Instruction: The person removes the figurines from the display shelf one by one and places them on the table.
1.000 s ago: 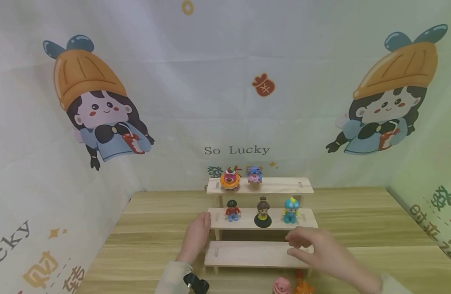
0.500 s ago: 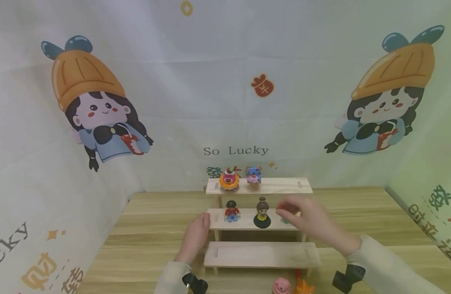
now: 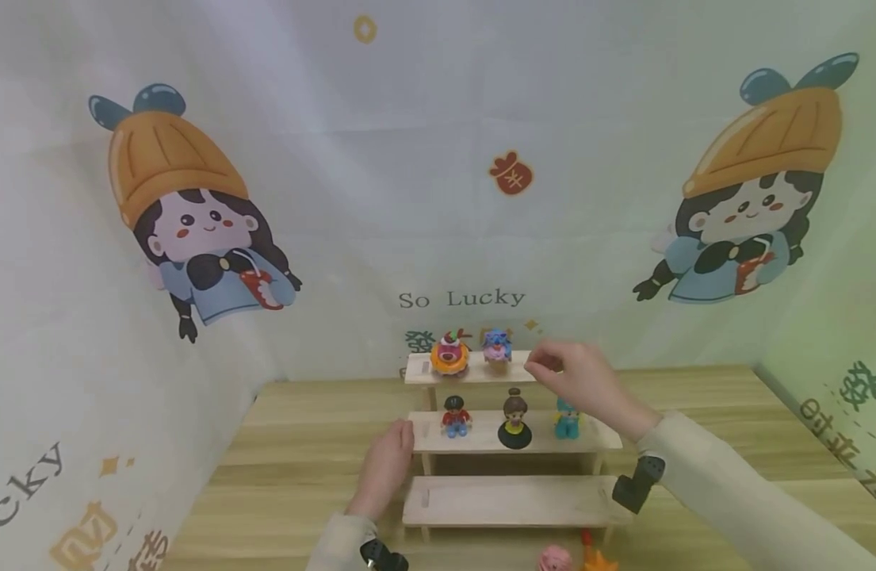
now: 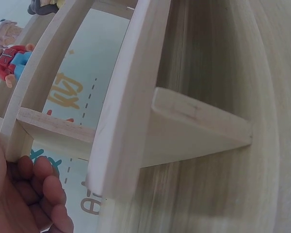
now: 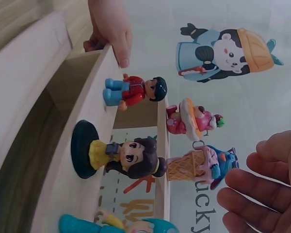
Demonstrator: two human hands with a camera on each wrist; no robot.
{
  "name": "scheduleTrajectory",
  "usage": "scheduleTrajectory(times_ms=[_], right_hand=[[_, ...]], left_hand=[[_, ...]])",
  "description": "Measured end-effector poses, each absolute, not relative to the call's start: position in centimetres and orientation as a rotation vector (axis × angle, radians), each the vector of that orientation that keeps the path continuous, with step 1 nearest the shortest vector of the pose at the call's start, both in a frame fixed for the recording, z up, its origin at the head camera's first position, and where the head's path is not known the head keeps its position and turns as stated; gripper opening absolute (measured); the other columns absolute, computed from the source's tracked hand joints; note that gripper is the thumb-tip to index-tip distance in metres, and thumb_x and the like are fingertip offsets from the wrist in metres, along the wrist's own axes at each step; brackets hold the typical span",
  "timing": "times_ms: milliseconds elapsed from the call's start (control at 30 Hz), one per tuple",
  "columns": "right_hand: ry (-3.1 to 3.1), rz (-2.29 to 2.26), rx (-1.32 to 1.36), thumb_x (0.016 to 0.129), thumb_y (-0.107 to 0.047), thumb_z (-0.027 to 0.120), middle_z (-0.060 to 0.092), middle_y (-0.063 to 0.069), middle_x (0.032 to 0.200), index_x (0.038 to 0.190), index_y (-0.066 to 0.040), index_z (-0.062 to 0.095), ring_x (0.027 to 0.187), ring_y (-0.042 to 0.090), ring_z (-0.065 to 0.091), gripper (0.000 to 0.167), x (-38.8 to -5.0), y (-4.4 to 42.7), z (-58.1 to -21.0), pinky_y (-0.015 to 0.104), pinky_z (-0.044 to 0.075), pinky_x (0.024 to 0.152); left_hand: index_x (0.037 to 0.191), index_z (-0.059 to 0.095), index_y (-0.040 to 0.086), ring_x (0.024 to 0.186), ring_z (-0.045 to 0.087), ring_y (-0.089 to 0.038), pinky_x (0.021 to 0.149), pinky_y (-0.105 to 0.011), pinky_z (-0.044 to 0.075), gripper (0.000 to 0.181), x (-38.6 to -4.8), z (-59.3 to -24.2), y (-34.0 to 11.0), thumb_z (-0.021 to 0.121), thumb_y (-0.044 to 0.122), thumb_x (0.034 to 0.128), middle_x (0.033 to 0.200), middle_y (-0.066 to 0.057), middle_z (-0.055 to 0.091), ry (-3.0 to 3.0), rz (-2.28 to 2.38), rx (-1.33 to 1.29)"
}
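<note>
A stepped wooden display shelf (image 3: pixel 509 501) stands on the table. My left hand (image 3: pixel 382 469) grips the left end of its middle tier, thumb on top and fingers curled beneath. On the top tier are a pink bear in an orange ring (image 3: pixel 449 358) and a blue figure on an ice cream cone (image 5: pixel 199 167). My right hand (image 3: pixel 580 382), fingers relaxed and holding nothing, hovers just right of the cone figure. A red-jacketed doll (image 3: pixel 455 418), a yellow-dressed doll (image 5: pixel 126 155) and a teal doll (image 3: pixel 568 422) occupy the middle tier; my right hand partly hides the teal one.
In front of the lowest tier, a pink toy (image 3: pixel 555 558) and an orange spiky toy (image 3: pixel 598 561) are cut off by the lower frame edge. A printed cloth (image 3: pixel 438 222) hangs behind the wood-grain table (image 3: pixel 302 452).
My right hand has risen from the lowest tier, past the teal doll, to the top tier beside the cone figure. The left hand keeps its grip on the middle tier.
</note>
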State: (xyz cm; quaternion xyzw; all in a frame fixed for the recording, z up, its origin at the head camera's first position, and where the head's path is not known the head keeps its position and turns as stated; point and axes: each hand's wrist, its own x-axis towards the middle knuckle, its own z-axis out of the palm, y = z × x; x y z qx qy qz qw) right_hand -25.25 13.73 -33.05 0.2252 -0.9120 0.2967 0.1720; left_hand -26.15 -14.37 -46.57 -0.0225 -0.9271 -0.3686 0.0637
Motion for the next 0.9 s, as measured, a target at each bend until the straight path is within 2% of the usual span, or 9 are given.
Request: scheduleTrajectory(times_ms=[100, 467, 667, 900], right_hand=[[-2.597, 0.849, 0.591, 0.091, -0.017, 0.064, 0.071, 0.005, 0.086, 0.090, -0.008, 0.069, 0.081, 0.022, 0.066, 0.011, -26.1, 13.2, -32.7, 0.041, 0.053, 0.075], [-2.610, 0.895, 0.496, 0.091, -0.025, 0.066, 0.067, 0.006, 0.091, 0.097, -0.007, 0.065, 0.084, 0.020, 0.062, 0.018, -28.7, 11.3, -32.0, 0.038, 0.051, 0.076], [-2.640, 0.917, 0.480, 0.090, -0.028, 0.066, 0.065, 0.009, 0.097, 0.111, -0.002, 0.063, 0.089, 0.022, 0.060, 0.033, -29.7, 11.0, -32.3, 0.038, 0.050, 0.078], [-2.714, 0.980, 0.481, 0.091, -0.031, 0.064, 0.067, 0.009, 0.107, 0.120, -0.005, 0.061, 0.095, 0.022, 0.062, 0.039, -30.7, 10.7, -32.7, 0.038, 0.051, 0.082]], left_hand=[[0.084, 0.051, 0.008, 0.056, 0.042, -0.016, 0.053, -0.030, 0.038, 0.036, -25.9, -46.5, -14.4, 0.029, 0.028, 0.1042, 0.064, -0.003, 0.048, -2.798, -1.109, -0.080], [0.086, 0.050, 0.008, 0.056, 0.043, -0.015, 0.053, -0.030, 0.038, 0.036, -25.7, -46.3, -14.4, 0.028, 0.029, 0.1047, 0.065, -0.003, 0.048, -2.806, -1.122, -0.094], [0.086, 0.050, 0.008, 0.057, 0.043, -0.016, 0.054, -0.030, 0.038, 0.036, -25.6, -46.2, -14.4, 0.028, 0.030, 0.1047, 0.066, -0.003, 0.049, -2.811, -1.150, -0.084], [0.085, 0.050, 0.009, 0.057, 0.044, -0.016, 0.054, -0.030, 0.038, 0.036, -25.9, -46.2, -14.5, 0.028, 0.029, 0.1046, 0.065, -0.003, 0.049, -2.814, -1.153, -0.090]])
